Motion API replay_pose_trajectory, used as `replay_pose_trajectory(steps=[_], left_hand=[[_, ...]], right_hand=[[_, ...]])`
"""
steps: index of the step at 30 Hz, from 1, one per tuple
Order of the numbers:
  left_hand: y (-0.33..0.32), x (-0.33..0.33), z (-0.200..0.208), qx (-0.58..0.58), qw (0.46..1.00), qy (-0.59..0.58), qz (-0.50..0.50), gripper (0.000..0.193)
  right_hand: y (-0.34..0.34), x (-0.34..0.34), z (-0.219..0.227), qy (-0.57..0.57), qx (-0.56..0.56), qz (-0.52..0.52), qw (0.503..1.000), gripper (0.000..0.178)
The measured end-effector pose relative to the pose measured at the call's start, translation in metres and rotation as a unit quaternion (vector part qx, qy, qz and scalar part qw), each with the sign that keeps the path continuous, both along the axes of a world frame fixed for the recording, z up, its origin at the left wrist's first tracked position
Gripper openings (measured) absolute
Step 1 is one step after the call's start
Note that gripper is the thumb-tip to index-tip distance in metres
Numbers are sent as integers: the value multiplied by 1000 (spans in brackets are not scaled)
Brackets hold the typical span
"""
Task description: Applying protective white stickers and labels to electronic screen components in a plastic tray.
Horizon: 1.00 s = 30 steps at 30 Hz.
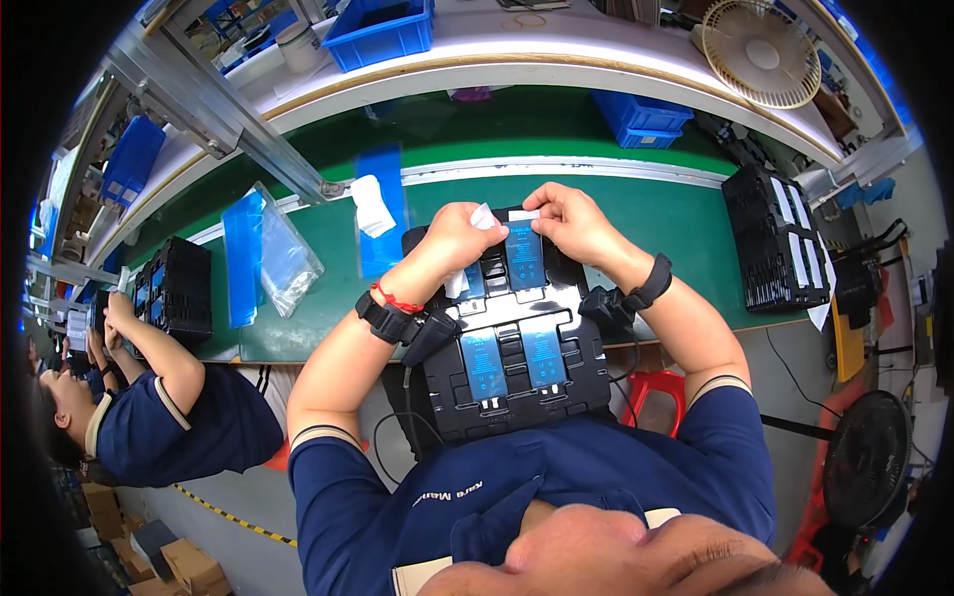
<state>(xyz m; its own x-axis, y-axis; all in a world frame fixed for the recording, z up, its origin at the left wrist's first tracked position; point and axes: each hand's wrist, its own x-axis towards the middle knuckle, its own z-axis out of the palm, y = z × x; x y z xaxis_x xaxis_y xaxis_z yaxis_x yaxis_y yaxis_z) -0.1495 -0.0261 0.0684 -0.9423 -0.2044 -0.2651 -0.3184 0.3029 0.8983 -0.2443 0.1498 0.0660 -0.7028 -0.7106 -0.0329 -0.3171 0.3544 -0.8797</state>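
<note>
Above a green surface (686, 233), a pale shelf (566, 48) was occupied by a blue bin (383, 42) and a round fan (761, 52). At the near edge of the surface, directly before the person, a black tray (588, 375) was positioned, with flat blue packs set in its recesses: two lower packs (483, 360) side by side, an upper-right pack (526, 260) and an upper-left pack (471, 282). The last was partly covered by the left hand (462, 240), in which a white slip (483, 216) was gripped between thumb and fingers. By the right hand (576, 230), a white strip (523, 215) at the far end of the upper-right pack was pinched between the fingertips. Black bands (652, 283) were worn on both wrists. Farther left, a white paper (372, 207) was laid on a blue sheet (382, 253), near a clear plastic bag (289, 270). At the right, a black stack (760, 243) streaked with white was placed. Near the left rim, a co-worker (199, 427) was seen; what was handled there could not be clearly made out.
</note>
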Motion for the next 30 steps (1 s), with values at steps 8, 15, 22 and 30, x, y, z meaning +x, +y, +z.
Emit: replay_pose_trajectory(steps=[8,15,22,30], left_hand=[[-1,-1,-2,1,1000,23,-5,16],[-2,5,11,75,997,-24,-6,12],[-3,8,10,122,992,-6,-15,9],[-2,10,17,152,988,-2,4,9]], right_hand=[[0,-2,0,-64,-42,12,997,18],[-4,-10,3,-13,-5,19,1000,10],[-7,-12,4,54,1,29,998,10],[-8,-14,4,71,17,52,996,13]])
